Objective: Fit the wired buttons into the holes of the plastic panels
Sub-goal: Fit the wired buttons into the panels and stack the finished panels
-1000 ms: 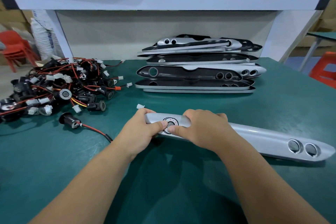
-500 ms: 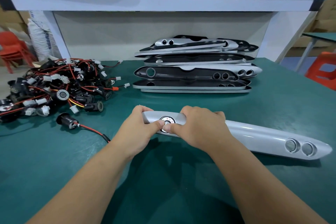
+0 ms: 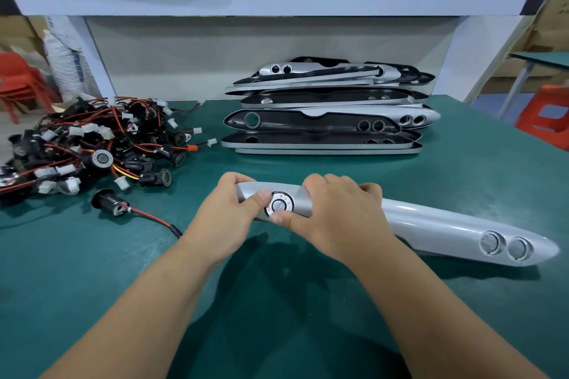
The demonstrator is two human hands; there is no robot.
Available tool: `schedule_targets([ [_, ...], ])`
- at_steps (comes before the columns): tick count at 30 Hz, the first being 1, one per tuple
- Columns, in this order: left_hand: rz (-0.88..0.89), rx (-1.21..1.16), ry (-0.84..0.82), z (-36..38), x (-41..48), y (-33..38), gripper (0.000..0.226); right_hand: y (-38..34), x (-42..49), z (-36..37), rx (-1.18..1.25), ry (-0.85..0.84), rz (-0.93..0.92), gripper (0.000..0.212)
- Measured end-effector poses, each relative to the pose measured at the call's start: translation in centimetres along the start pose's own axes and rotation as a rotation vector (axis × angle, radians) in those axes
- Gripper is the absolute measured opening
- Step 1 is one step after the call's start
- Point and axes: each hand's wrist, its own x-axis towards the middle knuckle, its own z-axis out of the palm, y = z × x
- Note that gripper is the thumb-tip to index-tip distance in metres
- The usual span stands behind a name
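Left hand (image 3: 228, 218) clamped on left end of silver panel (image 3: 431, 228), thumb laid at left rim of fitted button (image 3: 279, 204). Right hand (image 3: 335, 218) wrapped over panel just right of button, thumb pressed at its near rim. Panel laid across green table (image 3: 92, 271), near centre. Wired-button pile (image 3: 92, 148) seen far left; panel stack (image 3: 323, 120) far centre.

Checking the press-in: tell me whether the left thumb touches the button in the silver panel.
Touching. The head view shows the left hand, curled round the panel, with its thumb tip on the left rim of the button, no gap.
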Motion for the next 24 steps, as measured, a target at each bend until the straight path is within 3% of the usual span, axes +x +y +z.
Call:
schedule_targets([
  [5, 0.004, 0.023, 0.012, 0.0, 0.0, 0.0, 0.011, -0.3, -0.2, 0.2, -0.003, 0.043, 0.009, 0.058],
  [15, -0.033, -0.024, -0.009, -0.3, -0.1, 0.1, 0.011, 0.1, 0.6, -0.3, 0.068, -0.120, -0.030, 0.048],
  [20, -0.050, -0.047, -0.016, -0.3, -0.2, -0.2, 0.016, 0.6, 0.7, -0.2, 0.081, -0.199, -0.044, 0.060],
  [24, -0.056, -0.077, -0.010, -0.2, -0.4, 0.1, 0.036, 0.4, 1.0, 0.0, 0.080, -0.227, -0.019, 0.070],
])
